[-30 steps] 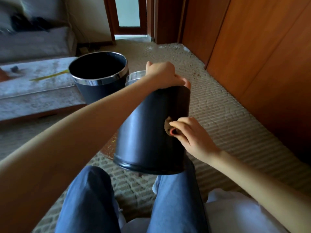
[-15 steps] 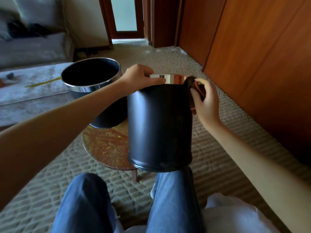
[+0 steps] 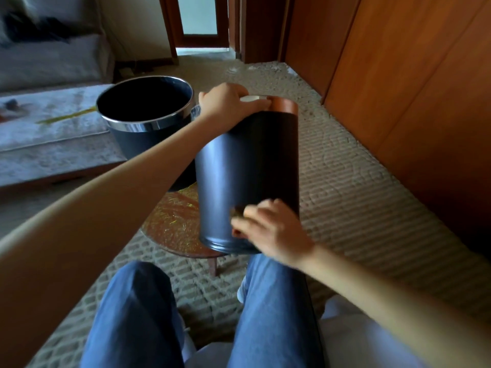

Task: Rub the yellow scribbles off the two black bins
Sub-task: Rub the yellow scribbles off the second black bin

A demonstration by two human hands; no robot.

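Observation:
A black bin (image 3: 247,166) with a shiny metal rim stands on my right knee, tilted a little away from me. My left hand (image 3: 225,103) grips its top rim. My right hand (image 3: 271,228) is low on the bin's near wall and pinches a small dark eraser-like piece (image 3: 237,211) against it; the hand is blurred. No yellow marks show on this side of the bin. A second black bin (image 3: 148,112) with a chrome rim stands upright on the small round table (image 3: 172,224) behind.
The round wooden table carries yellow crumbs. A low grey platform (image 3: 53,134) with a yellow streak lies to the left, wooden cupboard doors (image 3: 411,102) to the right, ribbed carpet (image 3: 345,187) around. My knees in jeans (image 3: 138,314) fill the foreground.
My right hand dropped from the bin's top rim down to its lower wall, holding the rubbing piece. The bin tipped slightly; my left hand stayed on the rim.

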